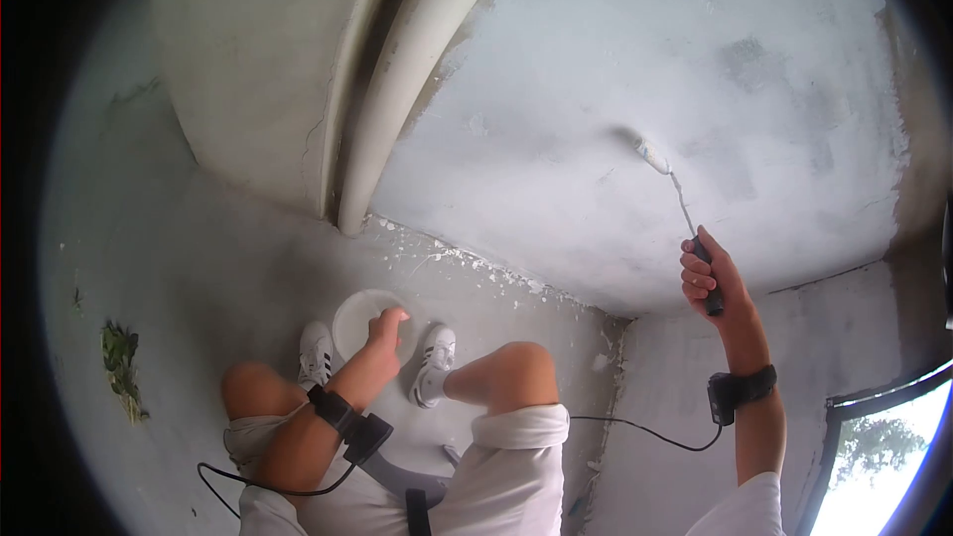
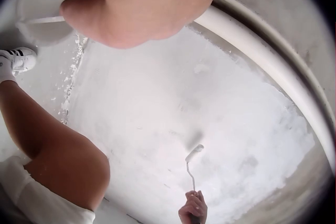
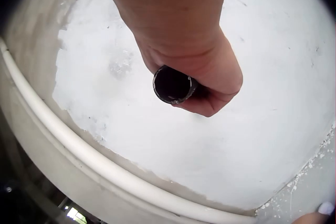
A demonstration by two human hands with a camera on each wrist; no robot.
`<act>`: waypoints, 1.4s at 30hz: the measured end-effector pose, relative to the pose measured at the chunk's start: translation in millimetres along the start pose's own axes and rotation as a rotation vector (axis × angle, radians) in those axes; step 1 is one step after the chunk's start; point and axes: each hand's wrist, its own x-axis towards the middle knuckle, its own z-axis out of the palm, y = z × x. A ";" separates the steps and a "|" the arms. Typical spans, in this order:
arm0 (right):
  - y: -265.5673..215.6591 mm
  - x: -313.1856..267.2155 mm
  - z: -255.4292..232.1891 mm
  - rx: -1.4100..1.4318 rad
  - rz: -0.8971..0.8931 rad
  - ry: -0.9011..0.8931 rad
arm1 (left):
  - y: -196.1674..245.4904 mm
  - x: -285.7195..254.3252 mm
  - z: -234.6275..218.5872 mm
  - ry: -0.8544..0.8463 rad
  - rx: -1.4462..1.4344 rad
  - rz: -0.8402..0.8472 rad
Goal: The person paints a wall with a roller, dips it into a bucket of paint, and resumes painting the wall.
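Observation:
My right hand [image 1: 723, 283] grips the dark handle of a small paint roller [image 1: 652, 155], its thumb laid along the handle. The white roller sleeve is up at a whitish wall [image 1: 596, 69], with a dark shadow just beyond its tip. In the right wrist view, the hollow end of the handle [image 3: 172, 85] sticks out of the fist, and the hand hides the roller head. My left hand [image 1: 382, 347] holds a white bucket [image 1: 349, 323] at its near side, thumb at the rim [image 2: 47, 20]. Most of its fingers are hidden from view.
A thick pale pipe [image 1: 407, 69] runs down the wall's left side. My shoes [image 1: 434, 365] flank the bucket. White flakes [image 1: 476, 263] lie along the wall's foot. Leaves [image 1: 121, 367] lie on the floor at left, and a window [image 1: 884, 447] is at lower right.

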 end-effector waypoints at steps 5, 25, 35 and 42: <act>11.1 34.3 10.1 -0.063 0.034 0.046 | 8.4 -3.8 1.0 0.100 -0.043 -0.091; 247.3 251.0 -95.5 0.021 0.390 0.311 | 37.3 -3.9 15.0 0.141 0.004 -0.206; 70.7 47.5 -80.2 -0.033 0.088 0.218 | 9.9 -4.8 3.3 0.018 0.043 -0.118; -3.2 5.6 -27.6 -0.189 -0.137 0.166 | 13.0 -7.7 3.6 0.067 0.029 -0.153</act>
